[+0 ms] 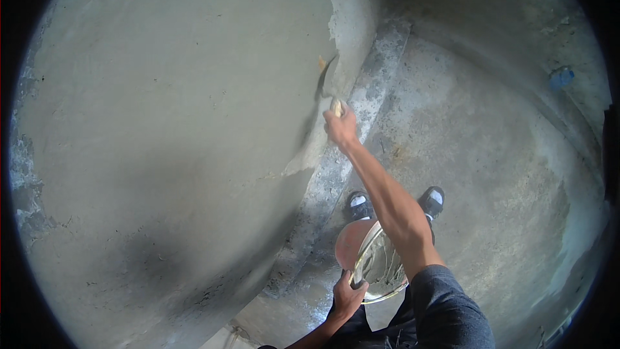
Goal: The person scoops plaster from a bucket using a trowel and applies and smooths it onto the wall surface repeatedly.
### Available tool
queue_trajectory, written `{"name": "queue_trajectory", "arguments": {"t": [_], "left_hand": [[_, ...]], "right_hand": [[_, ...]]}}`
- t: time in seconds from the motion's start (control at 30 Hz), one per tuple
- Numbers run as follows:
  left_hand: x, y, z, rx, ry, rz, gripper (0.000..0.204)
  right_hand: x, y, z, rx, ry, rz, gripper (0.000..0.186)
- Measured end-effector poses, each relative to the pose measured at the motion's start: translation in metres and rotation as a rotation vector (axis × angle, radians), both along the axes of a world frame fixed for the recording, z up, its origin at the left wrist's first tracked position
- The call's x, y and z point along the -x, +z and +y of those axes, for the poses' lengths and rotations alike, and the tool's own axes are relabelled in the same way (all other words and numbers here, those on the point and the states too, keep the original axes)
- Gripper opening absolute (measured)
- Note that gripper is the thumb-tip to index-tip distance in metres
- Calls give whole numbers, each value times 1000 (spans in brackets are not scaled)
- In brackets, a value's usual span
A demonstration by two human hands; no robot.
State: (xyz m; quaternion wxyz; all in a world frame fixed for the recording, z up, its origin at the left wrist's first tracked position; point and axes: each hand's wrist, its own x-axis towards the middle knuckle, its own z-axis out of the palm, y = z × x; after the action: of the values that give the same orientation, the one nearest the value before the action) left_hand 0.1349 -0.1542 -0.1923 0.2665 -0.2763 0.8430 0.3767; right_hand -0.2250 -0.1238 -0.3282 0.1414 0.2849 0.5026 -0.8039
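My right hand is closed around the pale handle of a trowel. The grey blade lies against the wall, by the edge where smooth grey plaster meets a lighter, rougher strip. Low in front of my body, my left hand grips the rim of a reddish bucket. The bucket tilts, and wet grey mortar shows inside it. My right forearm passes over part of the bucket and hides its right side.
A rough ledge runs along the foot of the wall. My feet in dark sandals stand on the concrete floor, just beyond the bucket. A small blue object lies at the far right.
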Motion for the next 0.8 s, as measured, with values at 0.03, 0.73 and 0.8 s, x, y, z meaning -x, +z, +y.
{"name": "queue_trajectory", "arguments": {"t": [0.03, 0.73, 0.8], "left_hand": [[-1, 1, -1, 20, -7, 5, 30], [62, 105, -15, -337, -84, 198, 69], [74, 124, -12, -204, -98, 525, 43]], "right_hand": [[4, 9, -5, 6, 6, -4, 47], [-317, 344, 173, -620, 83, 30, 46], [-337, 370, 176, -693, 105, 29, 42]]}}
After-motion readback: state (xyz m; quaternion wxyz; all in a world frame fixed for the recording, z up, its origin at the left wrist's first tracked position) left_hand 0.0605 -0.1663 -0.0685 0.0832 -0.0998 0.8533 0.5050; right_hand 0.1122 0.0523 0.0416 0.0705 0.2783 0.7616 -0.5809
